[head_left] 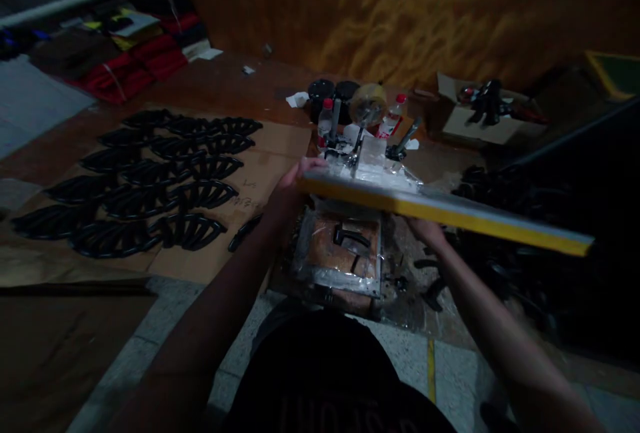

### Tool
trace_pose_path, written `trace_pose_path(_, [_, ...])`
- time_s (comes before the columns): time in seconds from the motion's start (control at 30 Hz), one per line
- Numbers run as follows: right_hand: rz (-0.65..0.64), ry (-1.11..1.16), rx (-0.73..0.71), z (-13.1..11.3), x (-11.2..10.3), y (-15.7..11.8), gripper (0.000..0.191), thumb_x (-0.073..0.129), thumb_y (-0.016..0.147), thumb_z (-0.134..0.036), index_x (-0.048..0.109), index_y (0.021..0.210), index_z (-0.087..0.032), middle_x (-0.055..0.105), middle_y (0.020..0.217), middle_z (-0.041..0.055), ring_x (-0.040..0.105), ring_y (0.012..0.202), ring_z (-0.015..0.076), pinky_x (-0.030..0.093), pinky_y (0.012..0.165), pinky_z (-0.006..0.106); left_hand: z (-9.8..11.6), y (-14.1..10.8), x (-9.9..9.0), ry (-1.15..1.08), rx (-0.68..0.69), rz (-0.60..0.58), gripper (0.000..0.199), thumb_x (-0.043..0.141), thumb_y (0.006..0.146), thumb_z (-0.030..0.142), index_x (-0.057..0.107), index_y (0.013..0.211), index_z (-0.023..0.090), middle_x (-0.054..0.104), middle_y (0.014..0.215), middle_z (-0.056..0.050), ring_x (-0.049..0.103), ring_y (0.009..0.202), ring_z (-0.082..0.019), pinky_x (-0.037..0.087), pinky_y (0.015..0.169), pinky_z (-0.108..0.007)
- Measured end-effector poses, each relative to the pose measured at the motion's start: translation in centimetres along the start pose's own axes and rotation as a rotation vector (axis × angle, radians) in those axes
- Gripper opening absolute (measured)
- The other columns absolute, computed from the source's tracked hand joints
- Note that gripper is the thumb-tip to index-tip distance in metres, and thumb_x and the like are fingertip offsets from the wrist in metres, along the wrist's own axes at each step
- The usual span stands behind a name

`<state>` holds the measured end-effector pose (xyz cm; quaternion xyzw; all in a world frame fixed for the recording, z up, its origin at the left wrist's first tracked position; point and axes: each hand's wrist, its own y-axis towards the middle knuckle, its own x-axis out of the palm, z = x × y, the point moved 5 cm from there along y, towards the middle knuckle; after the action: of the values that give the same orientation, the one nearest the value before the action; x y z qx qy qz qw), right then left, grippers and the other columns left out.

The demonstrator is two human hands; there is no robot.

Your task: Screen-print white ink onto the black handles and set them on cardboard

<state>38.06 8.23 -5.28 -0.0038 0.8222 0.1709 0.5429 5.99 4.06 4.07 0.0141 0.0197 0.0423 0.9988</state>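
A dark T-shirt filled the near edge of the view, with two bare forearms reaching forward from it. The left hand was closed around one end of a long yellow-edged squeegee, which lay across the view above a plastic-wrapped screen frame. The right hand sat under the bar, its fingers hidden, so its grip could not be told. One black moulded piece lay on the frame. Beyond stood two red-capped plastic bottles, two black tins and one tape roll. On cardboard to the left lay about fifteen black fan-shaped pieces, in three rows of about five, with one loose black strip nearby. A dark heap of parts lay right.
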Motion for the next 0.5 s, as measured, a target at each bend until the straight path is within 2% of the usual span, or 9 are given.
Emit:
trace_pose_path(0.1, [-0.288, -0.029, -0.083, -4.6, 5.2, -3.6, 0.023, 0.061, 0.089, -0.03, 0.073, 0.092, -0.01, 0.073, 0.095, 0.0116, 0.065, 0.086, 0.0177, 0.05, 0.083, 0.026, 0.9, 1.6, 1.0, -0.054, 0.023, 0.051, 0.049, 0.037, 0.096, 0.053, 0.06, 0.121, 0.018, 0.072, 0.092, -0.007, 0.067, 0.074, -0.015, 0.049, 0.055, -0.021])
trace_pose_path(0.17, [-0.459, -0.067, -0.047, -6.8, 7.0, -4.8, 0.022, 0.061, 0.091, -0.026, 0.069, 0.105, -0.011, 0.07, 0.11, 0.0168, 0.063, 0.103, 0.0236, 0.046, 0.091, 0.03, -0.1, 1.0, 1.2, -0.102, 0.005, 0.119, 0.05, 0.035, 0.096, 0.055, 0.057, 0.121, 0.018, 0.072, 0.09, -0.006, 0.067, 0.07, -0.014, 0.048, 0.053, -0.021])
trace_pose_path(0.23, [-0.565, -0.052, 0.056, -7.7, 7.2, -5.1, 0.024, 0.053, 0.095, -0.024, 0.064, 0.112, -0.012, 0.069, 0.111, 0.0167, 0.064, 0.101, 0.0241, 0.045, 0.087, 0.03, -2.8, -1.2, 1.7, -0.128, -0.097, 0.117, 0.049, 0.038, 0.094, 0.058, 0.059, 0.112, 0.018, 0.072, 0.086, -0.006, 0.066, 0.067, -0.014, 0.047, 0.051, -0.021])
trace_pose_path(0.27, [-0.591, -0.029, 0.098, -8.1, 6.9, -4.9, 0.025, 0.049, 0.097, -0.024, 0.062, 0.115, -0.013, 0.07, 0.108, 0.0154, 0.065, 0.099, 0.0236, 0.045, 0.083, 0.029, -4.7, -2.9, 2.2, -0.123, -0.195, 0.065, 0.048, 0.041, 0.092, 0.059, 0.06, 0.106, 0.017, 0.073, 0.084, -0.006, 0.066, 0.066, -0.015, 0.047, 0.05, -0.021])
trace_pose_path(0.33, [-0.572, 0.006, 0.122, -9.6, 6.2, -4.3, 0.028, 0.045, 0.099, -0.027, 0.058, 0.12, -0.014, 0.07, 0.105, 0.014, 0.066, 0.096, 0.0238, 0.044, 0.079, 0.029, -9.0, -6.8, 3.6, -0.089, -0.447, -0.106, 0.048, 0.045, 0.09, 0.061, 0.063, 0.097, 0.017, 0.074, 0.082, -0.008, 0.068, 0.066, -0.016, 0.047, 0.049, -0.022])
trace_pose_path(0.37, [-0.534, 0.013, 0.097, -10.9, 6.0, -4.0, 0.029, 0.044, 0.099, -0.029, 0.056, 0.121, -0.014, 0.07, 0.106, 0.0142, 0.065, 0.098, 0.0242, 0.044, 0.079, 0.029, -11.0, -8.7, 3.9, -0.09, -0.554, -0.138, 0.049, 0.045, 0.089, 0.062, 0.064, 0.1, 0.018, 0.075, 0.086, -0.009, 0.068, 0.067, -0.017, 0.047, 0.048, -0.023])
trace_pose_path(0.43, [-0.498, 0.02, -0.014, -15.0, 6.5, -3.7, 0.028, 0.043, 0.1, -0.03, 0.057, 0.117, -0.013, 0.068, 0.109, 0.015, 0.063, 0.101, 0.0252, 0.044, 0.082, 0.031, -14.2, -11.1, 3.3, -0.127, -0.638, -0.08, 0.057, 0.035, 0.092, 0.065, 0.063, 0.111, 0.019, 0.075, 0.098, -0.011, 0.071, 0.076, -0.021, 0.05, 0.051, -0.026])
trace_pose_path(0.5, [-0.547, 0.022, -0.178, -20.1, 8.1, -3.9, 0.024, 0.044, 0.099, -0.029, 0.059, 0.11, -0.014, 0.068, 0.108, 0.0157, 0.062, 0.102, 0.0259, 0.044, 0.084, 0.032, -16.1, -11.7, 0.7, -0.004, -0.612, 0.102, 0.063, 0.022, 0.096, 0.062, 0.063, 0.115, 0.018, 0.074, 0.105, -0.012, 0.072, 0.089, -0.023, 0.054, 0.062, -0.029])
